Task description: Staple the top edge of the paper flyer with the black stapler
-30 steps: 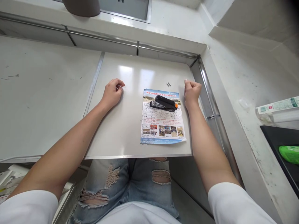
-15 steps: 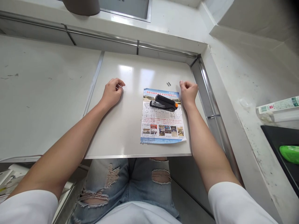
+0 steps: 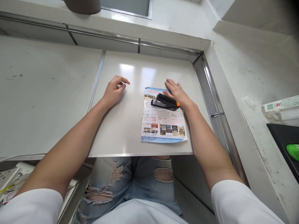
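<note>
A printed leaflet [image 3: 156,112] lies flat on the white table [image 3: 119,130], its left side covered with rows of staples. On its upper part rests a black stapler [image 3: 165,102] with an orange end to the right. My right hand [image 3: 177,92] is spread palm down over the leaflet's upper right corner, just beyond the stapler, thumb close to its top. The small staple strips seen earlier are hidden beneath that hand. To the left of the leaflet, my left hand [image 3: 114,90] hovers or rests with loosely bent fingers apart, holding nothing.
Metal trim [image 3: 215,93] and a raised ledge [image 3: 235,102] border the table on the right. On that ledge are a white-and-green box [image 3: 283,104] and a green object [image 3: 293,151] on a black surface. A dark round container [image 3: 82,6] stands at the back.
My right hand has opened from a closed fist and moved left over the leaflet's corner, covering the staple strips. My left hand has shifted slightly right, its fingers a little more extended.
</note>
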A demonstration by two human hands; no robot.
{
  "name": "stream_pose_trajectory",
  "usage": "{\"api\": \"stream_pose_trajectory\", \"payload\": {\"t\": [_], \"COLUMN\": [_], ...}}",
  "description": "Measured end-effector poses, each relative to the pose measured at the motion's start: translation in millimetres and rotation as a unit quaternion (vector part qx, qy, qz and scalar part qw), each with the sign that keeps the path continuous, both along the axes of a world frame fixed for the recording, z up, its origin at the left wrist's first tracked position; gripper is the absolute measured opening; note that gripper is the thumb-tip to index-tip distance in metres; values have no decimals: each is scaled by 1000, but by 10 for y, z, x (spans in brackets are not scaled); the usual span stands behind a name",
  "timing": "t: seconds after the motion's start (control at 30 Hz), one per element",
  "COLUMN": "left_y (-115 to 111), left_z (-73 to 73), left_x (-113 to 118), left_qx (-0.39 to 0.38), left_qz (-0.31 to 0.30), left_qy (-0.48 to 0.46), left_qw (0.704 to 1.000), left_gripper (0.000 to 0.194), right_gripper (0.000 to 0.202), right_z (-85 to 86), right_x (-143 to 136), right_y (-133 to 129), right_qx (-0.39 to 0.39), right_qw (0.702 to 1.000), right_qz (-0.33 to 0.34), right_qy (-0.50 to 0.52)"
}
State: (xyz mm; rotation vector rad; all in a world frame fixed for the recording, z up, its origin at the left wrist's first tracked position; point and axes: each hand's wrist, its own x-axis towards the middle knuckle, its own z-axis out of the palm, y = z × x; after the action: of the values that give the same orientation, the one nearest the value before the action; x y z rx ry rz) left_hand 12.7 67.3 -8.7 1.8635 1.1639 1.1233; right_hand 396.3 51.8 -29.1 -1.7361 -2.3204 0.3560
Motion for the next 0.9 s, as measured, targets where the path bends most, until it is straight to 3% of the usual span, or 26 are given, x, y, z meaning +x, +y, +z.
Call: {"api": "stream_pose_trajectory", "payload": {"t": [0.17, 0.33, 0.5, 0.67, 0.8, 0.9], "left_y": [48, 116, 168, 221, 229, 226], "left_z": [79, 163, 184, 168, 164, 173], "left_x": [-107, -264, -381, -405, -410, -435], "left_qx": [-63, -47, -31, -25, -60, -102], "left_qz": [-43, 2, 42, 67, 76, 85], "left_qy": [-176, -321, -371, -392, -443, -476], "left_qw": [981, 946, 927, 917, 891, 869], "left_gripper": [14, 12, 31, 32, 30, 36], "right_gripper": [67, 66, 65, 66, 64, 51], "right_z": [11, 21, 65, 119, 200, 277], "right_x": [-357, -971, -1605, -2072, -2068, -1710], "right_y": [-40, -1, 231, 289, 235, 203], "right_qx": [-4, -1, -16, -22, 7, 72], "right_qw": [1000, 996, 987, 983, 981, 985], "right_qz": [19, 87, 160, 174, 165, 83], "right_qy": [-22, 1, 29, 48, 101, 132]}}
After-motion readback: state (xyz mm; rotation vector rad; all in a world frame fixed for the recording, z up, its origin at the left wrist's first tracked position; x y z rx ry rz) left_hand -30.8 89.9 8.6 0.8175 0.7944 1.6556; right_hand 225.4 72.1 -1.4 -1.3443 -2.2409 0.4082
